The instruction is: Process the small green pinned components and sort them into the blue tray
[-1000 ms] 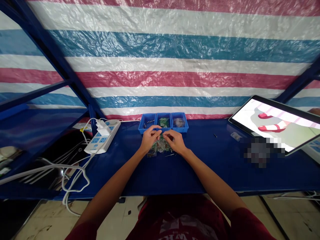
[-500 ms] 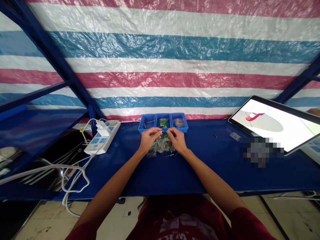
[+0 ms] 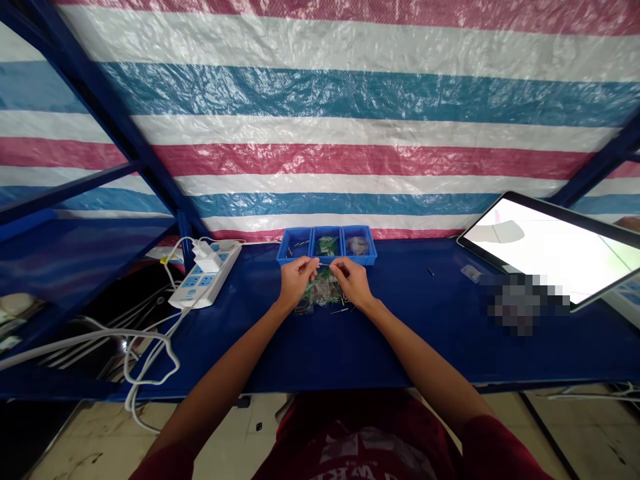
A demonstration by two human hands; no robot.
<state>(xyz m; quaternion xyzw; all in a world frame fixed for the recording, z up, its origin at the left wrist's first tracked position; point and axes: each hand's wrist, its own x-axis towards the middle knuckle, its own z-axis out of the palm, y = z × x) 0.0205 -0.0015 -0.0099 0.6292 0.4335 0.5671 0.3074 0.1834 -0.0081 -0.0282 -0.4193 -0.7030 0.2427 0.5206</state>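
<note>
Thin rod [image 3: 324,265] between left hand [image 3: 296,280] and right hand [image 3: 353,280]

Dk red tee [image 3: 360,415], short slvs [image 3: 500,445], pale chest print [image 3: 373,445].

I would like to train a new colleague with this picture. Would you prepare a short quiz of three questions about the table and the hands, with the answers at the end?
1. How many blue bins stand side by side?
2. True or false: the power strip lies on the left side of the table.
3. What shows between the left hand and the right hand?
A) a bottle
B) a thin piece
C) scissors

Key: 1. Three; 2. True; 3. B
</note>
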